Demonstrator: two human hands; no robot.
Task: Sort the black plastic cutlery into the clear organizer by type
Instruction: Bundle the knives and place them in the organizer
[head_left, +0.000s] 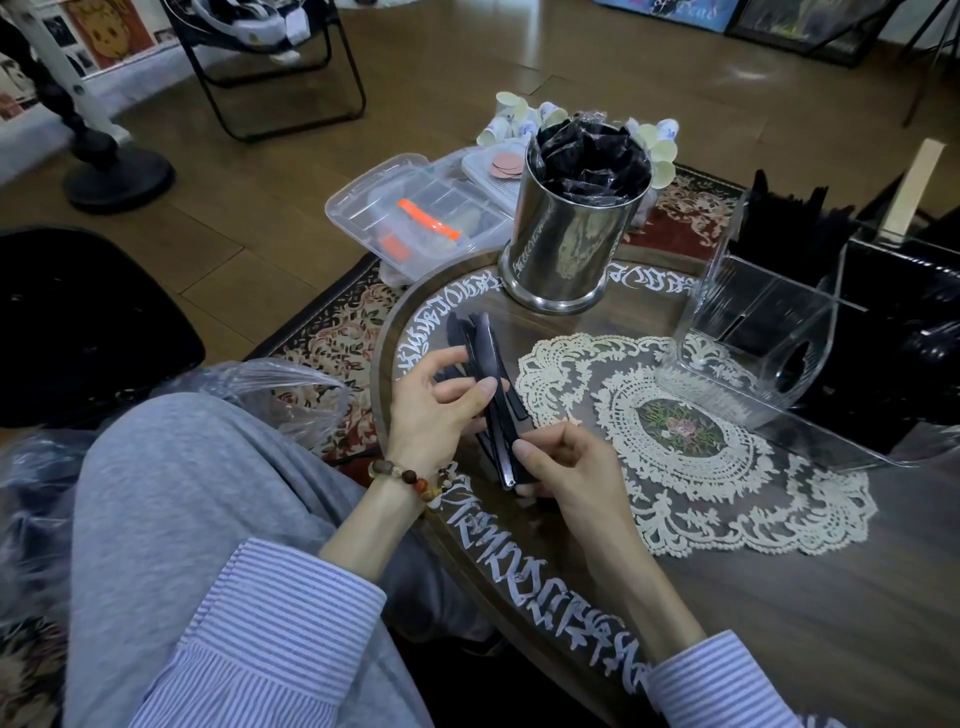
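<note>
Both hands clasp one bundle of long black plastic cutlery pieces (491, 395): the left hand (431, 410) curls around its middle, the right hand (566, 467) pinches its near end. The clear, partitioned acrylic organizer (763, 338) stands well beyond and to the right. Loosely fanned, the pieces could slip out mid-transfer, or types could get mixed.

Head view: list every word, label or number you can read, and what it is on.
Nothing can be read.
White ornate lettering around the table rim: stylized, not legible.
Engraving on the steel cup: too blurred.
Poster at the top: cut off, blurred.
Clear organizer and black cutlery: no markings visible.
</note>
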